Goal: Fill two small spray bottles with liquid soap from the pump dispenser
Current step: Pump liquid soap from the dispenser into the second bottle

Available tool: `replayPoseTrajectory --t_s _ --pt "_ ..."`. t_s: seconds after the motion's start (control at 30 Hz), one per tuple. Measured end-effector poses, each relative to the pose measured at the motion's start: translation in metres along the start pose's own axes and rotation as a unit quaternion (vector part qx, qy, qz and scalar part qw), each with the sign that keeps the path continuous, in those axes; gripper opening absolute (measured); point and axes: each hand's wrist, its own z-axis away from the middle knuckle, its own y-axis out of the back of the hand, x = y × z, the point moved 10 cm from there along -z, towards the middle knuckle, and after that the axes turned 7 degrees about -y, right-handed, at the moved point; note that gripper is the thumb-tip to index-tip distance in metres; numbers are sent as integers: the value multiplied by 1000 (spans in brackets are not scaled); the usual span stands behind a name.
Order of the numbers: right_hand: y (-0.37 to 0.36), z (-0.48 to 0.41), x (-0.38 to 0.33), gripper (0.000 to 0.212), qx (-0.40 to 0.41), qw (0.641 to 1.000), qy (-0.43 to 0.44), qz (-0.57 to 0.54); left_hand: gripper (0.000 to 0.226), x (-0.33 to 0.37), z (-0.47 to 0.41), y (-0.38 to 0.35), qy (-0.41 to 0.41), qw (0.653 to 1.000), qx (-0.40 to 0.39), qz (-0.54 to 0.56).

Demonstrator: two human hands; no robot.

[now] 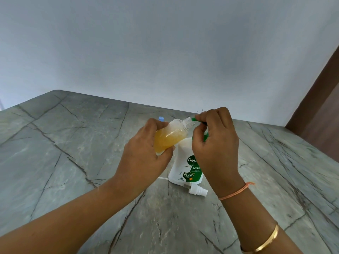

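While left hand point(145, 154) grips bottle point(170, 136), right hand point(216, 143) pinches green pump point(193, 119).

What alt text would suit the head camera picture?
A person's left hand tilts a small clear bottle holding amber soap, its open neck at the green pump nozzle gripped by the right hand. The white dispenser stands on a grey table; a white spray cap lies beside it.

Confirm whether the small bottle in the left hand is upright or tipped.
Tipped: the small bottle leans, open neck toward the green nozzle.
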Motion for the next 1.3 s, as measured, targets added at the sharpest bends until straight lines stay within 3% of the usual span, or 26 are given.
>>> replayPoseTrajectory --t_s 0.2,0.43,0.77,1.3 --pt "-3 7 -1 23 5 1000 4 9 50 -1 0 -1 5 1000 -4 -4" --pt "0 -3 0 15 -20 1000 -6 -2 49 -3 2 -5 17 1000 -12 -1" --pt "-1 5 -1 17 10 1000 9 6 48 -1 1 -1 7 1000 -5 -8" --pt "-3 -3 1 14 -24 1000 0 4 47 -5 2 -4 9 1000 -4 5"
